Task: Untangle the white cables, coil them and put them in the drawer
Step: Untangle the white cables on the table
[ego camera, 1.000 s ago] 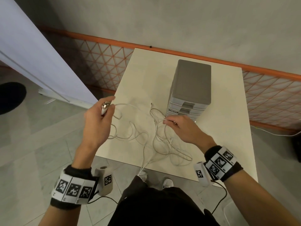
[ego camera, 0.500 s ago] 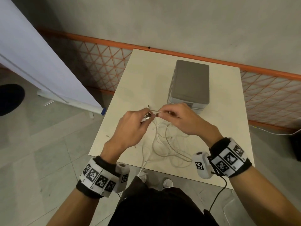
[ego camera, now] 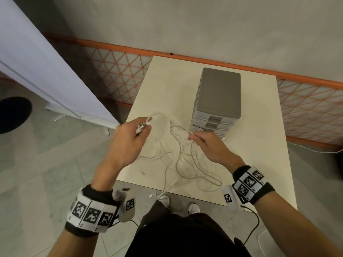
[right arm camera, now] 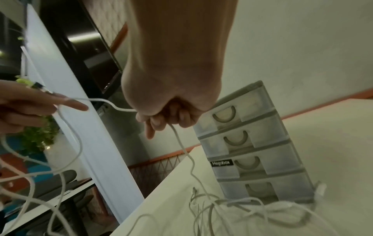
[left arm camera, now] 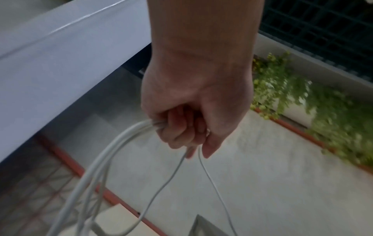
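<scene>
White cables (ego camera: 174, 160): smooth plastic sheath, slight sheen; one plug (ego camera: 142, 125) has a bright metal tip. Tabletop (ego camera: 256, 145): pale, matt, faintly scuffed. Drawer unit (right arm camera: 254, 143): translucent frosted plastic drawers, opaque grey matt plastic frame and top. Wristbands (ego camera: 250, 182): black knitted cloth with matt printed tags. Floor (ego camera: 37, 173): smooth tiles with a dull gloss.

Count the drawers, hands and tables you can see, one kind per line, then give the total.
drawers: 4
hands: 2, left hand and right hand
table: 1
Total: 7
The white cables are too tangled to count.
</scene>
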Motion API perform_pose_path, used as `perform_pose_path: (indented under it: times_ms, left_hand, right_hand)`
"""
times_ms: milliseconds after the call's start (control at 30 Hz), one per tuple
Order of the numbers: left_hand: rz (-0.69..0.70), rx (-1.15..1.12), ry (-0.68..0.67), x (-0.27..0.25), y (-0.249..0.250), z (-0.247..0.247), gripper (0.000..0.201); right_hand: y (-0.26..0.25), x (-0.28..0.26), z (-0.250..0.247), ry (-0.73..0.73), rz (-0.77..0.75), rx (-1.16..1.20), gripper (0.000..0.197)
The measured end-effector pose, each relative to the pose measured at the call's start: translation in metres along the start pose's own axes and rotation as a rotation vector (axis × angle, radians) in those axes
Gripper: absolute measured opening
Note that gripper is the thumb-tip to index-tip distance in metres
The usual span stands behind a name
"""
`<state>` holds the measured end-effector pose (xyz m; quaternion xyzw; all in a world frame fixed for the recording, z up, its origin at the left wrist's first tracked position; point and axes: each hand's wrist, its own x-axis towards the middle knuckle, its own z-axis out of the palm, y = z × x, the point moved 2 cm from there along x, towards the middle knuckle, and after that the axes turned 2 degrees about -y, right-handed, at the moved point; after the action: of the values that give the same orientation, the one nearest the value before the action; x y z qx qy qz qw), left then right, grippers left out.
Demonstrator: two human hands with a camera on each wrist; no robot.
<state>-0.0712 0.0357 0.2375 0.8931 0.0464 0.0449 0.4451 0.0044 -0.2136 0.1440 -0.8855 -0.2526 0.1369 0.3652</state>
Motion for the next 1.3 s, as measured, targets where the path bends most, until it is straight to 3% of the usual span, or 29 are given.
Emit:
perform_pose_path:
  times_ms: [67, 167, 267, 367, 467, 567, 733, 900, 1033, 1200, 1300]
  left_hand:
    - [-0.012, 0.214, 0.012, -0.002, -0.003, 0.002, 0.049]
    - [0.166, 0.270, 0.081, -0.006, 0.012, 0.009, 0.066]
    - [0.316, 0.318, -0.050, -0.004, 0.018, 0.031, 0.059]
    - [0.286, 0.457, -0.250, 0.001, 0.017, 0.059, 0.056]
    - [0.274, 0.428, -0.300, 0.009, 0.013, 0.066, 0.034]
    - [0.285, 0.246, -0.275, 0.011, 0.007, 0.064, 0.030]
    - [0.202, -0.103, -0.099, 0.014, 0.017, 0.045, 0.020]
    - [0.162, -0.307, 0.007, 0.011, 0.022, 0.024, 0.028]
    - [0.173, -0.364, 0.099, 0.005, 0.025, -0.001, 0.031]
    - [0.107, -0.202, -0.009, -0.001, 0.007, -0.017, 0.018]
    - [0.094, -0.185, 0.090, -0.007, 0.001, -0.039, 0.018]
  right_hand:
    - [-0.004, 0.001, -0.005, 0.016, -0.042, -0.157, 0.033]
    - [-0.014, 0.002, -0.012, -0.021, -0.059, -0.338, 0.037]
    - [-0.026, 0.006, -0.019, -0.089, -0.048, -0.388, 0.044]
    - [-0.045, 0.007, -0.029, -0.177, -0.024, -0.323, 0.037]
    - [-0.060, 0.004, -0.043, -0.177, -0.029, -0.176, 0.032]
    - [-0.063, 0.004, -0.053, -0.164, -0.044, -0.022, 0.027]
    - [-0.052, 0.008, -0.050, -0.086, -0.069, 0.175, 0.018]
    - [-0.041, 0.011, -0.032, -0.030, -0.044, 0.235, 0.022]
    - [-0.028, 0.009, -0.021, -0.062, -0.017, 0.186, 0.023]
    - [-0.016, 0.002, -0.018, -0.041, -0.003, 0.109, 0.034]
    - [-0.008, -0.007, -0.007, -0.100, 0.018, 0.094, 0.030]
